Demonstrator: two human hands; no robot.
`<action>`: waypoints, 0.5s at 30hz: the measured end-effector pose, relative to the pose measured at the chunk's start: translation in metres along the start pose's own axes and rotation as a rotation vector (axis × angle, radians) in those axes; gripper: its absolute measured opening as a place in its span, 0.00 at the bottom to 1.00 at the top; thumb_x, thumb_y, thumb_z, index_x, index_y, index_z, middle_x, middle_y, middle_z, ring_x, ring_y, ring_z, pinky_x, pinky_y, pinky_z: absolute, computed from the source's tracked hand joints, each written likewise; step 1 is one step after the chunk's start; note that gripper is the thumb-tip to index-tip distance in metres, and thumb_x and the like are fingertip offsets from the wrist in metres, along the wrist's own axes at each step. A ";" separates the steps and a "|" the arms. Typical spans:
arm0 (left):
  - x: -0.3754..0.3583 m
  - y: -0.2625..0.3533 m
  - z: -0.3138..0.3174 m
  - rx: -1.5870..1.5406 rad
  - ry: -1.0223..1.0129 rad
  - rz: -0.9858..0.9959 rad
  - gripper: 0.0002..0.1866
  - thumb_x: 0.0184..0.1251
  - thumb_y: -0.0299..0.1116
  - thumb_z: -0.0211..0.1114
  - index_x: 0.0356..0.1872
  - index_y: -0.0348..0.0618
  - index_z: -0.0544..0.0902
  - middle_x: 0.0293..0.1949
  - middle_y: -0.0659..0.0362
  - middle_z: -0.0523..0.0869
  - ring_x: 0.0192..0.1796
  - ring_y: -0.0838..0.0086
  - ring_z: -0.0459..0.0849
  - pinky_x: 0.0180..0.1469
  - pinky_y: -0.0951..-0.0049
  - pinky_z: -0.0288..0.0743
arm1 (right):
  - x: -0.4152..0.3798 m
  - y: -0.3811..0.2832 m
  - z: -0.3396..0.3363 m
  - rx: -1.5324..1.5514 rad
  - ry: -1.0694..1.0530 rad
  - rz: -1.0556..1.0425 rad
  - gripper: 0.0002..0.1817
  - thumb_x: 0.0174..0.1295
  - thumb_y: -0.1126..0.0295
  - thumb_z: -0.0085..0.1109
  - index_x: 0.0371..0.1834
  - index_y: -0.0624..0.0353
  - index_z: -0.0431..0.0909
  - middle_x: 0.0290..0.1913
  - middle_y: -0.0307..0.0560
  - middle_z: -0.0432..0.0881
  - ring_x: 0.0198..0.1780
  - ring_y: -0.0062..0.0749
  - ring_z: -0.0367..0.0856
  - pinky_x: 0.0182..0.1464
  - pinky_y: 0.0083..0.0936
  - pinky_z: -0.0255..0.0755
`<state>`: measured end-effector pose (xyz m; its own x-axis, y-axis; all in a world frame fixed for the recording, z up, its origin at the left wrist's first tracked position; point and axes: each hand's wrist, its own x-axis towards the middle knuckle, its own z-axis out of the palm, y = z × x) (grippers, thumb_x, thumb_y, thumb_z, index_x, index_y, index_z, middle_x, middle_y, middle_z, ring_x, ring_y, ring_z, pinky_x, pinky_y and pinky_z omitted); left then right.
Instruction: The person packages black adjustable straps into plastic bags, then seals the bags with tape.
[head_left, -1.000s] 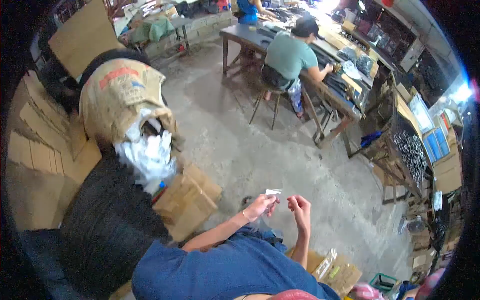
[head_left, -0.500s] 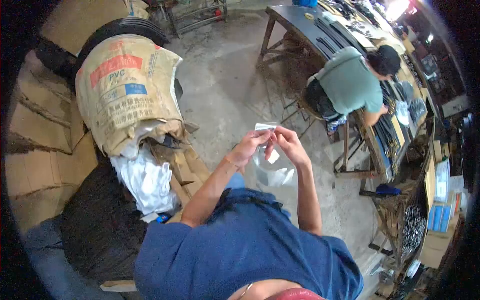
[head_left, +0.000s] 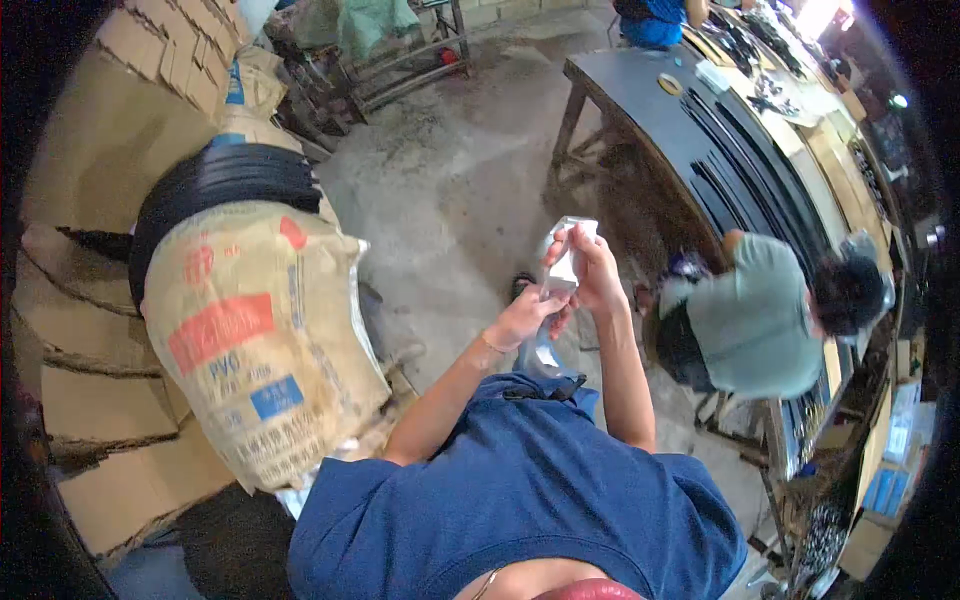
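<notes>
Both hands are raised in front of my blue shirt, holding a small clear plastic bag point(head_left: 562, 270) that hangs down towards my chest. My right hand point(head_left: 592, 266) grips the bag's top edge, fingers pinched on it. My left hand point(head_left: 530, 314) holds the bag lower down, at its side. Something small and white shows inside the bag; I cannot tell what it is.
A large tan PVC sack point(head_left: 255, 345) leans against black rubber rolls point(head_left: 225, 180) and stacked cardboard point(head_left: 85, 390) on my left. A person in a grey-green shirt point(head_left: 755, 320) sits at a long dark workbench point(head_left: 690, 130) on the right. Bare concrete floor point(head_left: 440, 190) lies ahead.
The view has swung, so the sack and the seated person sit differently in frame. My hands have come together on the clear bag, the right hand now above the left.
</notes>
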<state>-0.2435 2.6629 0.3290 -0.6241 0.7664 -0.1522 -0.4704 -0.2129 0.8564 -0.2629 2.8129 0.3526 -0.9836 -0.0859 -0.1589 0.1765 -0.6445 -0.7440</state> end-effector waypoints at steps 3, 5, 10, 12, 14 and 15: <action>0.076 0.045 -0.060 0.041 0.021 -0.013 0.12 0.72 0.39 0.52 0.38 0.40 0.77 0.23 0.64 0.75 0.21 0.80 0.73 0.24 0.80 0.68 | 0.116 -0.024 -0.011 0.189 -0.072 0.048 0.21 0.69 0.54 0.47 0.41 0.64 0.74 0.31 0.46 0.80 0.32 0.31 0.81 0.37 0.28 0.78; 0.132 0.076 -0.098 0.014 0.101 -0.065 0.12 0.72 0.38 0.51 0.38 0.39 0.77 0.23 0.64 0.74 0.20 0.81 0.72 0.23 0.80 0.67 | 0.181 -0.049 -0.012 0.216 -0.071 0.038 0.20 0.69 0.54 0.47 0.42 0.64 0.74 0.32 0.45 0.80 0.32 0.30 0.81 0.38 0.28 0.77; 0.237 0.172 -0.199 0.096 0.097 -0.074 0.12 0.72 0.37 0.51 0.37 0.39 0.77 0.23 0.63 0.75 0.21 0.80 0.72 0.24 0.80 0.69 | 0.381 -0.107 -0.008 0.291 -0.133 0.047 0.17 0.69 0.58 0.48 0.46 0.62 0.73 0.34 0.43 0.81 0.33 0.30 0.81 0.40 0.29 0.78; 0.277 0.205 -0.237 0.089 0.108 -0.052 0.12 0.72 0.37 0.51 0.37 0.38 0.77 0.23 0.63 0.75 0.21 0.80 0.73 0.24 0.80 0.69 | 0.445 -0.134 0.003 0.240 -0.195 0.052 0.15 0.69 0.60 0.49 0.46 0.62 0.73 0.35 0.44 0.81 0.34 0.32 0.81 0.40 0.30 0.78; 0.316 0.239 -0.277 0.075 0.103 -0.087 0.12 0.72 0.37 0.51 0.38 0.38 0.77 0.22 0.63 0.75 0.22 0.80 0.73 0.25 0.79 0.70 | 0.509 -0.161 0.009 0.109 -0.154 0.005 0.16 0.69 0.62 0.47 0.51 0.64 0.71 0.38 0.44 0.81 0.35 0.31 0.81 0.43 0.31 0.78; 0.337 0.255 -0.298 0.107 0.057 -0.092 0.14 0.74 0.39 0.49 0.38 0.38 0.76 0.22 0.63 0.75 0.22 0.79 0.74 0.25 0.79 0.68 | 0.543 -0.176 0.010 0.079 -0.105 -0.042 0.16 0.69 0.62 0.47 0.51 0.64 0.71 0.38 0.44 0.81 0.35 0.31 0.81 0.43 0.30 0.78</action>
<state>-0.7593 2.6865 0.3493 -0.6170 0.7436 -0.2575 -0.4597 -0.0750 0.8849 -0.8283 2.8721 0.4044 -0.9894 -0.1337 -0.0570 0.1355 -0.7065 -0.6946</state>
